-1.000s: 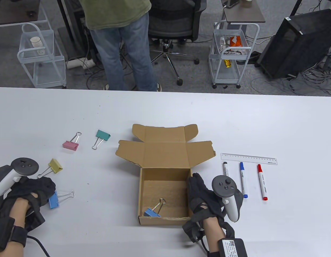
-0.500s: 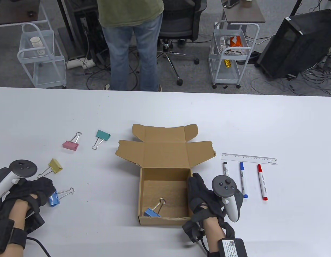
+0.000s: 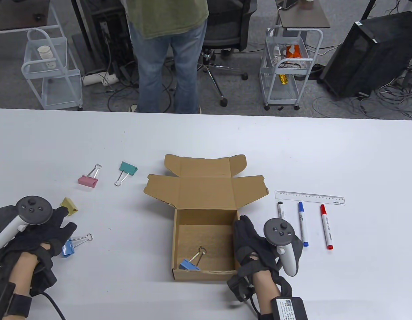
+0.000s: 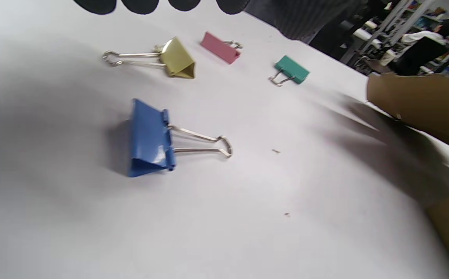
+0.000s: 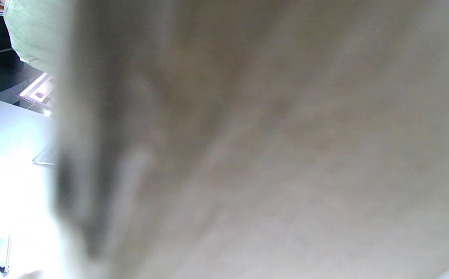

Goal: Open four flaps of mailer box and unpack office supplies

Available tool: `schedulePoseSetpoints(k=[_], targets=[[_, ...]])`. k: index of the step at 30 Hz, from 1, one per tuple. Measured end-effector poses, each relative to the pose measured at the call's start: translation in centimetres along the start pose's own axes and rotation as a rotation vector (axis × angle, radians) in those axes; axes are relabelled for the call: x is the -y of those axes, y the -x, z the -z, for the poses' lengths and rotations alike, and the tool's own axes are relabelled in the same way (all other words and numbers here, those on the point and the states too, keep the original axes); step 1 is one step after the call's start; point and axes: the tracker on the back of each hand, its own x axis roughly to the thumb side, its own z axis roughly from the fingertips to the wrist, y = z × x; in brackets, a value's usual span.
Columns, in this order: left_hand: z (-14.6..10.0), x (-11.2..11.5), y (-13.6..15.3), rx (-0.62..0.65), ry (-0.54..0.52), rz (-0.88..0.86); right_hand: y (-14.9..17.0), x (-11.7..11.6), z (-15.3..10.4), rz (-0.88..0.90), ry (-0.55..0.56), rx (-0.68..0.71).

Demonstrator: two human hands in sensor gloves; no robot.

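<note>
Unpacking nearly done: left hand (image 3: 35, 233) hovers loose over blue clip (image 4: 151, 137), right hand (image 3: 256, 248) steadies box (image 3: 179, 240); last clip (image 3: 191, 261) next.

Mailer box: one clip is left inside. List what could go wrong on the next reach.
1. The last blue binder clip sits in the near left corner of the mailer box, against the front wall, so fingers may struggle to get round it.
2. The left hand would pass over the blue clip on the table and might knock it.
3. The right hand only rests against the box's right wall; a tug could slide the box.
</note>
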Motion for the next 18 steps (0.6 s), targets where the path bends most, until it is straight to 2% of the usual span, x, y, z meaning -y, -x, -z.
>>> schedulePoseSetpoints(k=[7, 18], targets=[[-1.3, -0.1, -4.7, 0.133, -0.056, 0.078, 0.0, 0.0, 0.0, 0.000, 0.001, 0.000], [-3.1, 0.9, -11.2, 0.298, -0.096, 0.202, 0.0, 0.0, 0.0, -0.001, 0.001, 0.000]])
